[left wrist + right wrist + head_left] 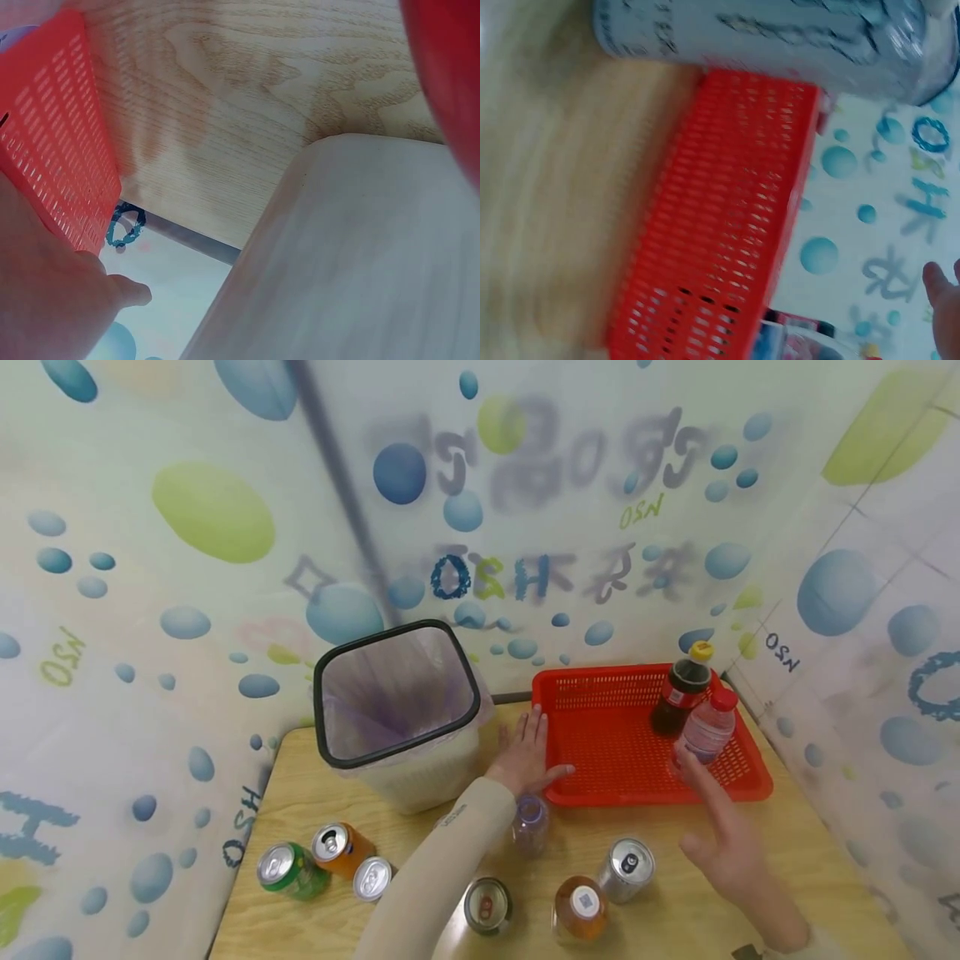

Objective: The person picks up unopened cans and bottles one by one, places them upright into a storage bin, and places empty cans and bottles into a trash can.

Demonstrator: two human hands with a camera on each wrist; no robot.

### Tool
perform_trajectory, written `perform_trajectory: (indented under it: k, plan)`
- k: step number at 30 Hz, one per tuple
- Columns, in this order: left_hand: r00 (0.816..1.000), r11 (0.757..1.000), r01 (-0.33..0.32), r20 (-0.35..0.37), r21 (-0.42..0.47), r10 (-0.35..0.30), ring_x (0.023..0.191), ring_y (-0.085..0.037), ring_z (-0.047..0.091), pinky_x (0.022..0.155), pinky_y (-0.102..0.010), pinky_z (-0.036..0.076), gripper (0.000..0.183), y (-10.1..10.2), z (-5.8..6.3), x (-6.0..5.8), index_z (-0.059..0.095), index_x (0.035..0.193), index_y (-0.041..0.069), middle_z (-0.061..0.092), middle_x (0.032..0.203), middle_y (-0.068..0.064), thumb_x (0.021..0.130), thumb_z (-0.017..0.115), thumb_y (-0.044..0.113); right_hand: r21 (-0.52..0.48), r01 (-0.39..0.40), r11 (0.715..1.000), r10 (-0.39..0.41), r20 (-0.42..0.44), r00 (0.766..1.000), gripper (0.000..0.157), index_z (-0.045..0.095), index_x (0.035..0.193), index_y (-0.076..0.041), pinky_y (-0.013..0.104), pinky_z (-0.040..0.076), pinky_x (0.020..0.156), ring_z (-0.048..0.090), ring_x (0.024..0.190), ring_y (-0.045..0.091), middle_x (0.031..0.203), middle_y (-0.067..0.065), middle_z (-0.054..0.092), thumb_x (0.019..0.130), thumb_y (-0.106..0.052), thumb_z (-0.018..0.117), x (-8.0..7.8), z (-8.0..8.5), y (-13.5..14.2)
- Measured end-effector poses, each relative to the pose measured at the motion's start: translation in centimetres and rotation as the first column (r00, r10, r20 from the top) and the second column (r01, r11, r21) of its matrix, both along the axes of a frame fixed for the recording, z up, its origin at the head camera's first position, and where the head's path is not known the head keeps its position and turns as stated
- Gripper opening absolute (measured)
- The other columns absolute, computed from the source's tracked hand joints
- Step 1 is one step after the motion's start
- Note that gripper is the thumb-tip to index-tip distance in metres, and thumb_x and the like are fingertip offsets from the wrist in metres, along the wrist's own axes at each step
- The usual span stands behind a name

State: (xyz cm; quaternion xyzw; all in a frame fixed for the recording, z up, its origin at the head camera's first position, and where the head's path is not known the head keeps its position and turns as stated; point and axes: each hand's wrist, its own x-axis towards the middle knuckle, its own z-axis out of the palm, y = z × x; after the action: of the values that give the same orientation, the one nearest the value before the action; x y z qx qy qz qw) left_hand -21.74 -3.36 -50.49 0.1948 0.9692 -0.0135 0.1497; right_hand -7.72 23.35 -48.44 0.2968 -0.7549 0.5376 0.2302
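My left hand (522, 756) rests at the left rim of a red plastic basket (592, 777), its fingers straight and its thumb spread over the near corner. In the left wrist view that hand (56, 289) lies against the basket's slotted wall (64, 120). My right hand (731, 852), slightly blurred, reaches over the table in front of the basket with its index finger extended and nothing held. A pink-capped clear bottle (708, 731) and a cola bottle with a yellow cap (681, 693) stand inside the basket's right part. Whether the right fingertip touches the clear bottle I cannot tell.
Left of the basket stands a white lined bin (435, 777). Nearer are a purple-rimmed clear bottle (530, 827), a silver can (627, 868), an amber bottle (580, 910), a dark-topped can (487, 906), a green can (292, 870) and an orange can (343, 850).
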Motion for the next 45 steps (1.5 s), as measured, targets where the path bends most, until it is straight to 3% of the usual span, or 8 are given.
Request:
perform_trajectory:
  k: [3,8,12,16,22,33,40,45]
  plan:
    - [1.0,1.0,-0.004,-0.011,-0.014,0.004,0.159,-0.029,0.006,0.124,-0.057,0.015,0.107,0.1,-0.4,-0.3,0.004,0.167,0.01,-0.006,0.174,-0.007,0.094,0.041,0.079,0.002,-0.046,0.999,0.046,-0.029,0.999,0.081,0.037,0.148,0.019,0.022,0.033,0.118,0.043,0.147,0.021,0.157,0.026,0.043,0.104,-0.046,0.058,0.1,-0.9,-0.8]
    - [1.0,1.0,-0.007,-0.02,-0.018,0.006,0.159,-0.03,0.007,0.124,-0.057,0.016,0.108,0.1,-0.6,-0.6,0.004,0.167,0.01,-0.006,0.174,-0.007,0.093,0.041,0.08,-0.005,-0.104,0.995,0.104,0.007,0.995,0.086,0.039,0.147,0.018,0.022,0.032,0.118,0.043,0.147,0.022,0.155,0.026,0.046,0.104,-0.054,0.056,0.6,-2.3,-1.7]
    - [1.0,1.0,-0.008,-0.022,-0.02,0.008,0.159,-0.03,0.007,0.124,-0.059,0.017,0.11,0.1,-1.2,-0.9,0.003,0.167,0.011,-0.007,0.174,-0.006,0.092,0.04,0.081,0.038,-0.12,0.992,0.116,0.093,0.989,0.085,0.041,0.151,0.012,0.02,0.031,0.117,0.044,0.146,0.018,0.156,0.021,0.048,0.098,-0.049,0.068,0.9,-3.1,-1.6]
    - [1.0,1.0,-0.01,0.008,-0.019,0.01,0.159,-0.03,0.006,0.124,-0.059,0.015,0.11,0.2,-1.5,-0.9,0.0,0.167,0.012,-0.009,0.173,-0.006,0.092,0.04,0.082,0.115,-0.124,0.986,0.103,0.174,0.979,0.091,0.044,0.153,0.004,0.016,0.03,0.114,0.044,0.145,0.012,0.156,0.015,0.05,0.083,-0.039,0.083,1.5,-4.0,-1.5]
    - [1.0,1.0,0.003,-0.002,-0.028,-0.003,0.159,-0.031,0.009,0.124,-0.06,0.017,0.109,0.3,-1.4,-0.8,0.001,0.167,0.011,-0.007,0.173,-0.007,0.093,0.04,0.081,0.133,-0.187,0.973,0.157,0.207,0.966,0.104,0.041,0.154,0.005,0.017,0.031,0.114,0.043,0.145,0.013,0.157,0.018,0.047,0.081,-0.057,0.081,2.0,-5.3,-1.7]
    - [1.0,0.999,0.01,-0.019,-0.041,-0.011,0.159,-0.031,0.01,0.124,-0.058,0.018,0.107,0.1,-0.4,-0.1,0.004,0.167,0.009,-0.003,0.174,-0.008,0.094,0.038,0.079,0.25,-0.143,0.957,0.062,0.306,0.95,0.107,0.043,0.156,-0.006,0.025,0.039,0.109,0.054,0.135,0.014,0.158,0.008,0.049,0.067,-0.031,0.097,2.4,-6.6,-1.8]
    - [1.0,0.999,0.014,-0.02,-0.051,-0.015,0.159,-0.03,0.009,0.125,-0.057,0.018,0.106,0.1,0.2,0.1,0.003,0.167,0.009,-0.004,0.174,-0.008,0.095,0.036,0.079,0.227,-0.176,0.958,0.093,0.335,0.938,0.106,0.042,0.156,-0.007,0.023,0.037,0.111,0.05,0.139,0.01,0.155,0.011,0.051,0.067,-0.025,0.098,2.2,-7.6,-2.2]
    - [1.0,0.999,0.008,-0.019,-0.039,-0.009,0.159,-0.03,0.011,0.125,-0.057,0.018,0.106,0.1,0.2,0.1,0.004,0.167,0.009,-0.003,0.174,-0.008,0.095,0.037,0.079,0.169,-0.181,0.969,0.097,0.415,0.905,0.085,0.054,0.146,-0.012,0.019,0.041,0.106,0.059,0.128,0.011,0.142,0.008,0.063,0.073,-0.021,0.096,2.2,-7.9,-2.6]
